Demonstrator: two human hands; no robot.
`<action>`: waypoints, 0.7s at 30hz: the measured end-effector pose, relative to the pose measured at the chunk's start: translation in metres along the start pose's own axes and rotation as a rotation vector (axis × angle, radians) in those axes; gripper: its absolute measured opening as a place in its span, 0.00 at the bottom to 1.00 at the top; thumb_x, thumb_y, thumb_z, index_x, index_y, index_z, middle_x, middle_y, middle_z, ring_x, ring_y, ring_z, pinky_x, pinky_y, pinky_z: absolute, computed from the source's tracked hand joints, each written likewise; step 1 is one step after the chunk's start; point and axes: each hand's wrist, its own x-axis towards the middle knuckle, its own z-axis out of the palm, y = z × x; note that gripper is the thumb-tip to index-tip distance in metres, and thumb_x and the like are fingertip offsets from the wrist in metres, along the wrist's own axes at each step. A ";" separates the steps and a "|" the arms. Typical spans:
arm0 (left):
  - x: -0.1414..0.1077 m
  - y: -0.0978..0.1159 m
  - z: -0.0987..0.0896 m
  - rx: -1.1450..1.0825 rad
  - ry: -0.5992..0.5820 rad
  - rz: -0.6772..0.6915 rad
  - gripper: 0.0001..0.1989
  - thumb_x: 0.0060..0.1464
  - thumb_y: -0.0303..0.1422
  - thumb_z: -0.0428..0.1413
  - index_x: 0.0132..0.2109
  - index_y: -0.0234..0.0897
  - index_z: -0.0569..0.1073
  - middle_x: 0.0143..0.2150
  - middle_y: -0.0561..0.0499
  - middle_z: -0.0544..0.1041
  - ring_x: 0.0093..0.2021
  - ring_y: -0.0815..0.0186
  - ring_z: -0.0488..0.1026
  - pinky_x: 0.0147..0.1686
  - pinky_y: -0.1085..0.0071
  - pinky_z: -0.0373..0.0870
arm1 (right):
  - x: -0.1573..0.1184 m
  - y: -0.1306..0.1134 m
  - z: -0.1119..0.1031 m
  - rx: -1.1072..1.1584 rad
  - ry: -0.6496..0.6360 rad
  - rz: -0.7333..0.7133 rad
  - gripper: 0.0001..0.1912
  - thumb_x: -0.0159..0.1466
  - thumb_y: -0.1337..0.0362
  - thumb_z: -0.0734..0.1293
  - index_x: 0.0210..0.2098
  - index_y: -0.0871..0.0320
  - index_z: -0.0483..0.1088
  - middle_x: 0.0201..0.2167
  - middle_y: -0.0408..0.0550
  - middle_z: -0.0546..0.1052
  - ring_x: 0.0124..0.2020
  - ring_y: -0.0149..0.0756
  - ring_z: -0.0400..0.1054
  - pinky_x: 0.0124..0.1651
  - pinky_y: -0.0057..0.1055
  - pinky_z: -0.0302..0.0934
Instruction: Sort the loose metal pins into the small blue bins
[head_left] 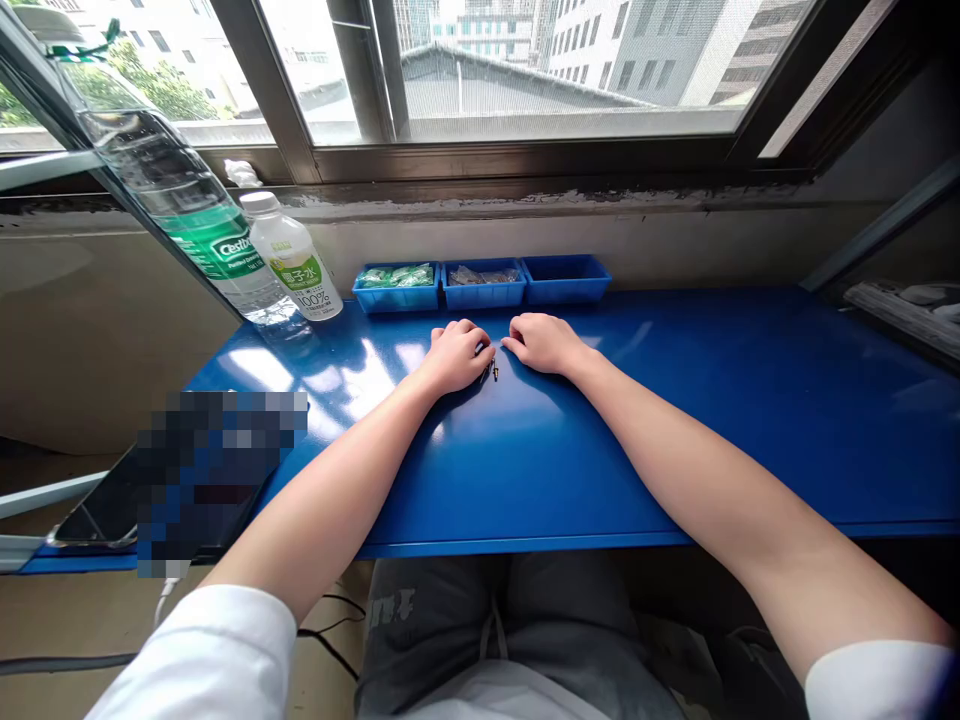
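Note:
Near the middle of the blue table (525,450), my left hand (459,355) is closed, its fingers curled around small dark pieces that are too small to name. A small dark and brass-coloured piece (495,372) shows beside its thumb, at the table surface. Just to the right, my right hand (541,342) rests with its fingers curled and pressed together; what it holds, if anything, is hidden. The two hands are a little apart, in front of the blue bins.
Three blue bins stand along the wall: one with green packets (397,276), one with brownish contents (484,278), one with nothing visible inside (566,280). A large water bottle (202,230) and smaller bottle (294,260) stand back left. A phone (105,500) lies front left.

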 end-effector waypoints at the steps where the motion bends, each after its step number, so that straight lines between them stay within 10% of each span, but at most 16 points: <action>1: 0.000 0.000 0.000 0.000 0.000 0.001 0.16 0.59 0.41 0.46 0.44 0.40 0.74 0.49 0.44 0.72 0.52 0.53 0.65 0.50 0.54 0.58 | 0.000 0.000 0.001 -0.006 -0.015 -0.007 0.11 0.65 0.57 0.61 0.31 0.57 0.69 0.33 0.53 0.76 0.32 0.40 0.69 0.30 0.32 0.54; 15: 0.001 0.001 -0.001 -0.030 -0.009 -0.029 0.19 0.61 0.44 0.43 0.47 0.40 0.73 0.48 0.44 0.73 0.52 0.54 0.66 0.50 0.55 0.58 | 0.002 0.000 0.012 0.248 0.121 -0.020 0.13 0.65 0.61 0.61 0.47 0.57 0.69 0.33 0.50 0.79 0.33 0.40 0.73 0.34 0.31 0.60; 21: 0.001 0.000 -0.001 -0.038 -0.004 -0.032 0.19 0.61 0.45 0.43 0.47 0.40 0.72 0.48 0.45 0.73 0.53 0.55 0.66 0.51 0.56 0.57 | 0.004 0.001 0.011 0.370 0.133 -0.188 0.11 0.63 0.65 0.61 0.34 0.57 0.76 0.35 0.48 0.80 0.37 0.37 0.74 0.42 0.30 0.63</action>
